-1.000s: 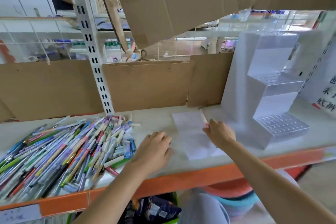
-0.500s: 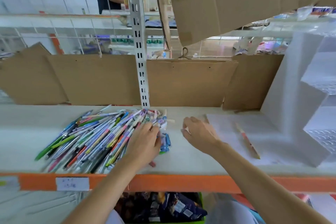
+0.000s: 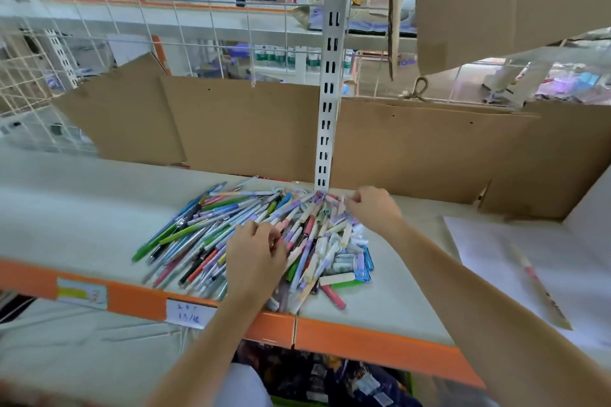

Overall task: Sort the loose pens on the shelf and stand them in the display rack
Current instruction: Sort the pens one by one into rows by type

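I see the loose pens (image 3: 251,235) heaped on the shelf (image 3: 82,208), below the slotted upright (image 3: 327,109). They look light, stiff and smooth, likely to roll and slide over one another, so I would pinch one by mid-barrel and lift it clear. My left hand (image 3: 256,253) rests on the heap, fingers curled among the pens; my right hand (image 3: 375,208) pinches at the far edge. Half a second ago the right hand hovered beside the heap; the display rack was in view then, not now.
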